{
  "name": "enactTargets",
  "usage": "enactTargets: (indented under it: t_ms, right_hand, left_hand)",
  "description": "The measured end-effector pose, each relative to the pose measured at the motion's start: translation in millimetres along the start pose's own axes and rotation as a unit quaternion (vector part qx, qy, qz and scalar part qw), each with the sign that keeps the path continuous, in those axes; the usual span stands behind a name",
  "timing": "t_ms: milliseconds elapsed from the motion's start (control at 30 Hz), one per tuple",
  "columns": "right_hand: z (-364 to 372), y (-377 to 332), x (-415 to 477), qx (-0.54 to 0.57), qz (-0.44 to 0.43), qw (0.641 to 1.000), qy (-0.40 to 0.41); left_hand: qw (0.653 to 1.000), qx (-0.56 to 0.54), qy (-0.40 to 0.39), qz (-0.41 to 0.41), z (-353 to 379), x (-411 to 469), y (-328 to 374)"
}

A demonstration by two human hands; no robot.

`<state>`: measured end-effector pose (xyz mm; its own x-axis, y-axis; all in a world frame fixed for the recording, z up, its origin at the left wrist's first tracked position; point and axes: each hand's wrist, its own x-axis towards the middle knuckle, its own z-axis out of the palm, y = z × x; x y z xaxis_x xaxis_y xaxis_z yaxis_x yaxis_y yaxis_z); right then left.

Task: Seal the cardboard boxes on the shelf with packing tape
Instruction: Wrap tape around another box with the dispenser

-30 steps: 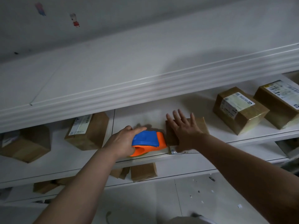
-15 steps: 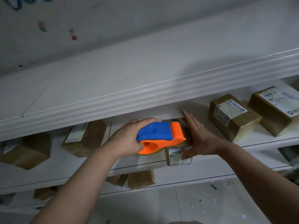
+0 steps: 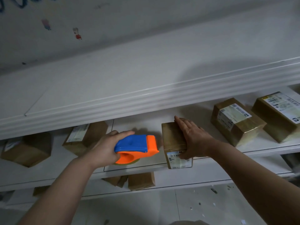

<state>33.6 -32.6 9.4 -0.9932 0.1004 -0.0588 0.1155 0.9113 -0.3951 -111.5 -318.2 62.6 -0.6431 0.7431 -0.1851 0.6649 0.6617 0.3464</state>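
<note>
My left hand (image 3: 105, 148) grips the tape dispenser (image 3: 136, 146) just left of the small box (image 3: 172, 137) at the shelf (image 3: 139, 124) edge. My right hand (image 3: 194, 140) rests flat-fingered on it. The box is closed, its contents hidden. A labelled box (image 3: 235, 122) sits farther right.

Five cardboard boxes (image 3: 24, 148) (image 3: 87, 137) (image 3: 172, 138) (image 3: 235, 122) (image 3: 279, 116) on the middle shelf (image 3: 139, 124), one tape dispenser (image 3: 136, 143), two hands (image 3: 105, 148) (image 3: 194, 140)

Likely a home room serving as a parcel store: white shelves (image 3: 52, 168) carry cardboard boxes (image 3: 240, 133) with shipping labels (image 3: 233, 116) (taped shut) — cartoon stickers (image 3: 78, 34) and blue scribble (image 3: 21, 4) mark the wall (image 3: 146, 17).
</note>
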Motion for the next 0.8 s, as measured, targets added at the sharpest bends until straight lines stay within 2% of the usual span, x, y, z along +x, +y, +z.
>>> enactTargets:
  t_ms: [167,233,467,533,667,733,800]
  right_hand:
    - [-1.7,-4.4,-6.1,-0.123,-0.020,0.991,-0.045]
    - [4.6,-15.9,-8.7,-0.180,-0.043,0.982,-0.032]
    - [17.9,-30.9,-7.8,-0.222,-0.078,0.972,0.025]
    - [21.6,-34.5,-7.6,-0.219,-0.098,0.971,0.016]
    - [26.9,-43.4,-7.9,-0.204,-0.114,0.971,0.047]
    - [26.6,-52.2,-9.2,-0.204,-0.137,0.969,0.026]
    - [20.6,-51.5,-4.9,-0.188,-0.099,0.977,-0.019]
  left_hand:
    - [1.000,0.013,0.010,0.011,18.9,12.0,14.9]
    - [1.000,0.028,0.009,0.005,19.2,11.8,13.3]
    - [0.999,0.045,0.011,0.003,17.3,12.7,17.2]
    - [0.999,0.046,0.008,-0.003,18.5,11.1,17.3]
    - [0.999,0.041,0.015,-0.003,19.1,11.7,19.3]
    - [0.999,0.043,0.013,-0.003,19.7,11.2,18.6]
    - [0.999,0.034,0.013,-0.013,20.8,8.1,17.4]
